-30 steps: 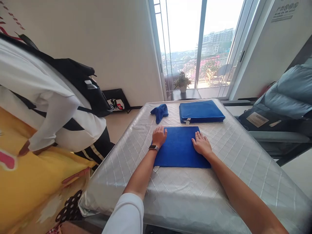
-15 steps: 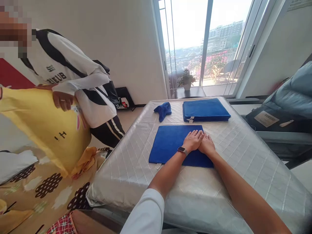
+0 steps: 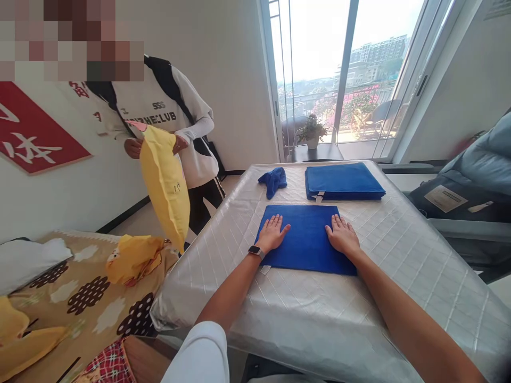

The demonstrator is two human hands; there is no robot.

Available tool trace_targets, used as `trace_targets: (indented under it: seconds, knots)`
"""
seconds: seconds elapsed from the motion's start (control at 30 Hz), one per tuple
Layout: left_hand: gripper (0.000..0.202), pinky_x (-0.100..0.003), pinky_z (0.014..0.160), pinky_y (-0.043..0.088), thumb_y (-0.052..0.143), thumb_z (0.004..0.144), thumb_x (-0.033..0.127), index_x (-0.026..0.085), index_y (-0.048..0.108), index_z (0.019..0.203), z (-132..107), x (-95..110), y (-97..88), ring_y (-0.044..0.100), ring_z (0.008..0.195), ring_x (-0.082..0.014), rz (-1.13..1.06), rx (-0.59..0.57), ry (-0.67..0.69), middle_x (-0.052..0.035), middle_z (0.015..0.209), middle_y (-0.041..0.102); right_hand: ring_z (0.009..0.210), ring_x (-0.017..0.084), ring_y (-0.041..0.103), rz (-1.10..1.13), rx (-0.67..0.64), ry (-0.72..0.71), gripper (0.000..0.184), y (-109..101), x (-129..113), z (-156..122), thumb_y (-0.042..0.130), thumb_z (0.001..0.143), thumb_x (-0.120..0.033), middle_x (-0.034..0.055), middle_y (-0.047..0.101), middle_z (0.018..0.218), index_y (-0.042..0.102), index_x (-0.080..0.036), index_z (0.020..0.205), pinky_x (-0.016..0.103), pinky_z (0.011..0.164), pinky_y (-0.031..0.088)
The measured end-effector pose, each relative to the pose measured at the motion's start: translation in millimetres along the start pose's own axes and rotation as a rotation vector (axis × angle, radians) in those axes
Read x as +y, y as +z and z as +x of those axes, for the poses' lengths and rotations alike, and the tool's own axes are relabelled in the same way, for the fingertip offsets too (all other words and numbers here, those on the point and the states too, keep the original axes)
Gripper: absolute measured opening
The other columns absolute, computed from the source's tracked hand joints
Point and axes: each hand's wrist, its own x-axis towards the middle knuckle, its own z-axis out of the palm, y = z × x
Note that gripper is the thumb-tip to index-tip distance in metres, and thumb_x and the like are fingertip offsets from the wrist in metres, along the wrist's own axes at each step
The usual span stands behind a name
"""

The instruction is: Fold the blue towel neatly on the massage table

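Past the far edge of your silver-covered table (image 3: 403, 266), a potted plant (image 3: 312, 129) stands on a chair (image 3: 317, 154) before a glass door (image 3: 346, 58). Off the left edge, a person (image 3: 159, 98) holds a yellow pillow (image 3: 165, 186). To your left, a bed (image 3: 96, 324) carries a white pillow (image 3: 35, 266) and, near its right edge, bunched yellow cloth (image 3: 136, 258). A red banner (image 3: 40, 130) hangs behind. Beyond the table's right edge you have a grey-blue jacket (image 3: 481, 154).

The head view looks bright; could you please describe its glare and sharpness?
In the head view, the window is washed out white up top; the silvery quilted cover has a soft sheen there; left hand, right hand and blue cloth look fairly crisp in this head view, whose upper left corner is pixelated.
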Motion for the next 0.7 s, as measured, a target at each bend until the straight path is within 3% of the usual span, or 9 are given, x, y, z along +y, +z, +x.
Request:
trace_targets:
  seconds: [0.1, 0.17, 0.5, 0.6, 0.7]
  knots:
    - [0.083, -0.044, 0.125, 0.018, 0.009, 0.102, 0.065, 0.007, 0.029, 0.158, -9.4, -31.3, -1.9, 0.022, 0.154, -0.0267, 0.0, 0.037, -0.111, -0.0166, 0.165, 0.025, 0.154, 0.023, 0.016, -0.014, -0.002, 0.005, 0.068, 2.0, 1.6, 2.3, 0.018, 0.104, -0.045, 0.0111, 0.021, 0.167, 0.024, -0.007, 0.161, 0.041, 0.125, 0.014]
    - [0.084, -0.043, 0.124, 0.02, 0.009, 0.101, 0.066, 0.007, 0.029, 0.157, -12.5, -40.0, -0.8, 0.024, 0.153, -0.0272, -0.004, 0.067, -0.136, -0.0183, 0.165, 0.025, 0.154, 0.023, 0.017, -0.021, -0.005, 0.005, 0.069, 3.1, 2.5, 3.7, 0.017, 0.104, -0.045, 0.0108, 0.021, 0.167, 0.024, -0.007, 0.16, 0.042, 0.125, 0.014]
    - [0.086, -0.041, 0.125, 0.018, 0.01, 0.101, 0.066, 0.004, 0.029, 0.157, -12.1, -38.3, -1.6, 0.022, 0.153, -0.0275, -0.038, 0.067, -0.134, -0.0192, 0.165, 0.025, 0.153, 0.024, 0.019, -0.05, 0.035, 0.012, 0.067, -0.7, -0.4, 0.7, 0.018, 0.104, -0.043, 0.0103, 0.024, 0.167, 0.027, -0.006, 0.16, 0.043, 0.125, 0.016]
    - [0.086, -0.041, 0.125, 0.017, 0.011, 0.101, 0.066, 0.003, 0.029, 0.157, -12.6, -38.7, -1.9, 0.022, 0.153, -0.0275, -0.036, 0.068, -0.133, -0.0195, 0.165, 0.025, 0.153, 0.024, 0.02, -0.071, 0.059, 0.018, 0.065, -1.7, 0.0, -9.7, 0.018, 0.104, -0.041, 0.0108, 0.024, 0.167, 0.028, -0.008, 0.16, 0.044, 0.124, 0.017]
    - [0.087, -0.041, 0.125, 0.018, 0.01, 0.1, 0.067, 0.004, 0.03, 0.157, -12.2, -39.3, -0.9, 0.022, 0.153, -0.0275, -0.031, 0.066, -0.122, -0.0188, 0.165, 0.024, 0.153, 0.025, 0.02, -0.065, 0.004, 0.012, 0.066, 0.1, 1.0, -28.1, 0.018, 0.104, -0.043, 0.0105, 0.023, 0.167, 0.027, -0.008, 0.16, 0.045, 0.124, 0.02]
